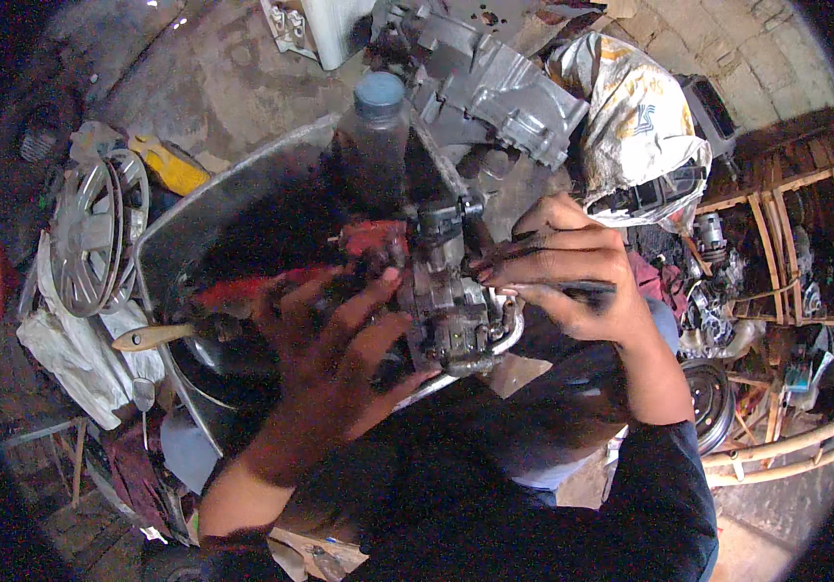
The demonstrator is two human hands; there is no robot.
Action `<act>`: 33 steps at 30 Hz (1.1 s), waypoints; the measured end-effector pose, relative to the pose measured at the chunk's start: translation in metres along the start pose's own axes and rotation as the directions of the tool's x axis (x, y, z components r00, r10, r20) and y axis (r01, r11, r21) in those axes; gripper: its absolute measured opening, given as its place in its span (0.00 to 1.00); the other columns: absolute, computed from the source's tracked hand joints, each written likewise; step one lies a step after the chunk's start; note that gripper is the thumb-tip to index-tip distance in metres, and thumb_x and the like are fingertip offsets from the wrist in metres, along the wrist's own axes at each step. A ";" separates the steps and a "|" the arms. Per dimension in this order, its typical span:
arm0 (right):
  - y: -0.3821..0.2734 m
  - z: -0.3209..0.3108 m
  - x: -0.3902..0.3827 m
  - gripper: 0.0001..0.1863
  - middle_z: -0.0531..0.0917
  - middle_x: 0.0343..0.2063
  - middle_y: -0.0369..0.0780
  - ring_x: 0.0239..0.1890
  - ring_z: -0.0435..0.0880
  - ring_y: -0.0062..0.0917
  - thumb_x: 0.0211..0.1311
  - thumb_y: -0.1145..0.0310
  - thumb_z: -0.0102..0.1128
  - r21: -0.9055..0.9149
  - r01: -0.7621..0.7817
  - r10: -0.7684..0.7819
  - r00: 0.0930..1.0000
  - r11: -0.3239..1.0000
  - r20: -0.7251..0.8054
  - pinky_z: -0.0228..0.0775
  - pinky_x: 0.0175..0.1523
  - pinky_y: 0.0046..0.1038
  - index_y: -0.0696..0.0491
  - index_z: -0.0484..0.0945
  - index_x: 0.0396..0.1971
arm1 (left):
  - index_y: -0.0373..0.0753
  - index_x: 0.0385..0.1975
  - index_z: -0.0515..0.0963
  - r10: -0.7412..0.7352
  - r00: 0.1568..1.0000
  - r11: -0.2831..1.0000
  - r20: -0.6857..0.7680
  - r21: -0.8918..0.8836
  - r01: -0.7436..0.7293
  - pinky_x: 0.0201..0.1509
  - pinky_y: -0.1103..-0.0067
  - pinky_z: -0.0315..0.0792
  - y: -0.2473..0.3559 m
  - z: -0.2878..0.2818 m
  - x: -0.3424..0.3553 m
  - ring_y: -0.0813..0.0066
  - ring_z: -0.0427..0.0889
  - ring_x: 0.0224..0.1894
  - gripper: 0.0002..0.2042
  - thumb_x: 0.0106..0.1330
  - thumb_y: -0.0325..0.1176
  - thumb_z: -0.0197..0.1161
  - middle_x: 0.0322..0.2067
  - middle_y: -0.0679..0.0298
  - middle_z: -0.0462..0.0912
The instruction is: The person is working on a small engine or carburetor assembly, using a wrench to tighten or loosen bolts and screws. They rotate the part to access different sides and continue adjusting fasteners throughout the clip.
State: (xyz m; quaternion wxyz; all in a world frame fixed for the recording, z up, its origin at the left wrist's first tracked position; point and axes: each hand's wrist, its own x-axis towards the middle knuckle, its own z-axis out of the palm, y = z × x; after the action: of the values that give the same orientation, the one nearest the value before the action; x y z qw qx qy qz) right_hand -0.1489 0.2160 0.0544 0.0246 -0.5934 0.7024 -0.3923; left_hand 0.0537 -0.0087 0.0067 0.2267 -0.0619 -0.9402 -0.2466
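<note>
I hold a grimy grey cast-metal carburettor-like part (451, 310) between both hands, over the near edge of a wide, dented grey metal basin (242, 209) whose inside looks dark and oily. Keeping the part above the basin seems sensible: whatever drips off it would land in the pan and not on my lap.

My left hand (325, 364) lies spread against the part's left face, fingers open and thumb pressed up near its top, so it acts as a brace and not a closed fist. My right hand (562, 276) curls in from the other side, fingertips pinched on the part's upper right corner, and I judge that a thin dark tool handle (587, 288) is tucked under the palm, though its tip is hidden.

A clear plastic bottle with a blue cap (375, 126) stands upright just behind the part, close to reach. In the basin I see a red object (373, 236), half hidden by my fingers. A yellowish wooden handle (150, 337) lies over the basin's left rim. Farther left a silver spoked wheel cover (97, 233) leans on white rags, and a grey engine casing (499, 87) sits beyond the bottle.
</note>
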 end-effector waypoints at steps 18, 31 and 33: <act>-0.001 0.006 0.004 0.11 0.91 0.39 0.40 0.41 0.85 0.35 0.55 0.75 0.74 0.037 0.020 -0.017 0.997 0.999 -0.070 0.78 0.49 0.35 0.55 0.91 0.40 | 0.54 0.53 0.73 0.003 1.000 1.000 -0.027 -0.001 -0.003 0.68 0.46 0.52 0.002 0.000 0.001 0.52 0.68 0.66 0.29 0.53 0.50 0.80 0.65 0.67 0.76; 0.005 -0.008 0.004 0.10 0.92 0.35 0.39 0.37 0.84 0.32 0.52 0.70 0.74 0.177 -0.076 0.062 0.995 0.981 0.083 0.71 0.49 0.34 0.55 0.92 0.35 | 0.54 0.52 0.75 0.014 1.000 1.000 0.000 -0.012 -0.014 0.68 0.45 0.51 -0.002 -0.001 -0.001 0.53 0.68 0.66 0.29 0.51 0.49 0.81 0.66 0.69 0.75; 0.006 -0.008 0.003 0.10 0.92 0.35 0.40 0.37 0.84 0.33 0.52 0.69 0.74 0.271 -0.091 0.064 0.992 0.958 0.104 0.71 0.49 0.34 0.55 0.92 0.35 | 0.54 0.52 0.74 0.039 0.999 0.999 0.000 0.038 -0.039 0.68 0.45 0.52 0.003 -0.002 0.001 0.53 0.68 0.66 0.30 0.51 0.49 0.81 0.66 0.69 0.75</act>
State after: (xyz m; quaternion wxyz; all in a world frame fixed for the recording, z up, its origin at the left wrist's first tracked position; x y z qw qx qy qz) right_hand -0.1587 0.2175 0.0576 0.1554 -0.5742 0.6618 -0.4564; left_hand 0.0546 -0.0071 0.0098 0.2330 -0.0759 -0.9432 -0.2243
